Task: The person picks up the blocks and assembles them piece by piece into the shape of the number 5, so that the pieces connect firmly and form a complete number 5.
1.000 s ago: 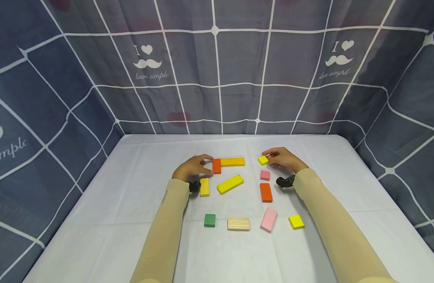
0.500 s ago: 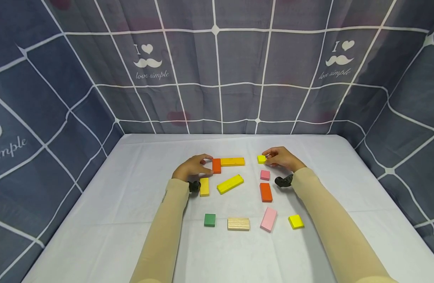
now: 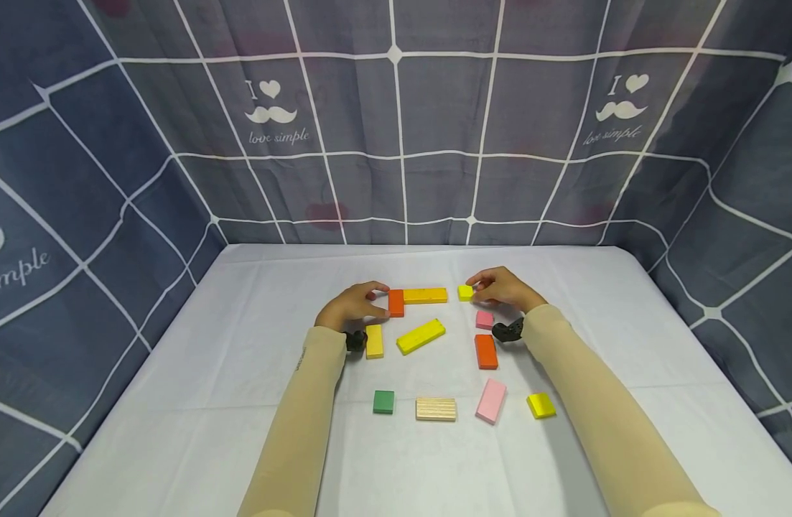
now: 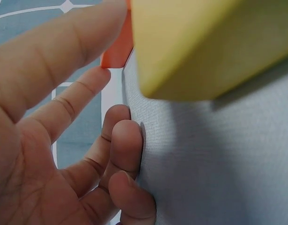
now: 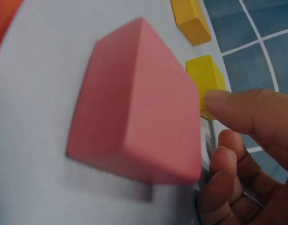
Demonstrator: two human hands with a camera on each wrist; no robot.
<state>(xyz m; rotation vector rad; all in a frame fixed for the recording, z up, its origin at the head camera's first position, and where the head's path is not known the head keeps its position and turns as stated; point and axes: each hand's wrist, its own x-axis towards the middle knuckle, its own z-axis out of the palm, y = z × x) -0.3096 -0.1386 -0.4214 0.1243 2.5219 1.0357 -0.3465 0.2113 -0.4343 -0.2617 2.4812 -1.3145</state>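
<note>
Left hand (image 4: 38,161) — palm, wrist view only

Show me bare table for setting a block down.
Bare cloth: left of the left sleeve; right of the right sleeve; between sleeves, closer in than the ribbed wooden block. Crowded: the far row: left hand pinching an orange block, long amber block, right hand touching a small yellow block.

Left arm (image 3: 299,427) angles up from the bottom edge, left hand (image 3: 352,307) a bit left of centre; right arm (image 3: 612,413) slants in from lower right, right hand (image 3: 507,289) right of centre. Both are pinching, thumb (image 5: 256,110) plus index finger (image 4: 71,101), other fingers (image 5: 217,190) kinda curled.
</note>
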